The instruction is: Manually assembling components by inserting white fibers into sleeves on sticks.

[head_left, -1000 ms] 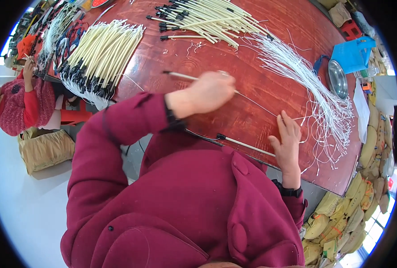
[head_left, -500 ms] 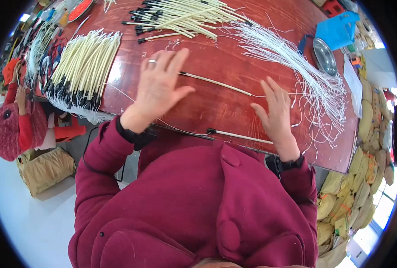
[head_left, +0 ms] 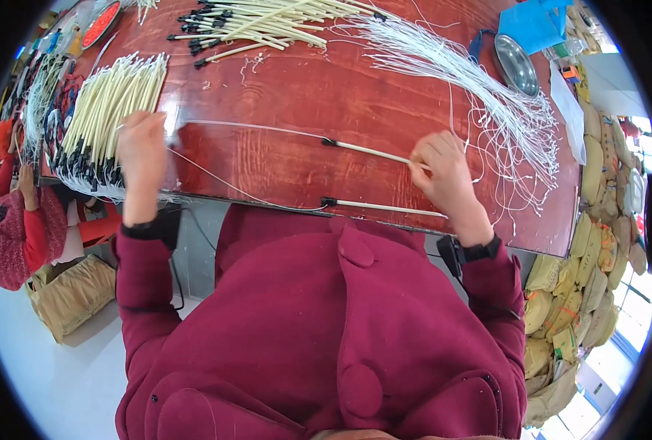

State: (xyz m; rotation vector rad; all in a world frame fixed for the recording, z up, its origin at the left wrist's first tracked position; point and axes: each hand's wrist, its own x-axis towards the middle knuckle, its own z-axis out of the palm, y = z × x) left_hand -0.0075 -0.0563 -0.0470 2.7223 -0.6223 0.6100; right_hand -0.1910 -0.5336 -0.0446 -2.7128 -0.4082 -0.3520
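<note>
A thin pale yellow tube with a black tip lies slantwise between my hands over the red-brown table. My right hand is closed, its fingertips pinching the tube's right end. From the black tip a white cord stretches left toward my left hand, which is closed around it, though glare and blur hide the exact grip. Nearer me, a second tube with a black tip rests by the table's front edge. Its own white cord curves away to the left.
A stack of pale tubes stands left, another pile at the back. Loose white cords spread at right, near a metal dish and a blue box. Another person sits far left. Sacks line the right.
Both hands were open with fingers spread and are now closed. My left hand has moved left, drawing out the cord; my right hand has taken the tube's right end.
</note>
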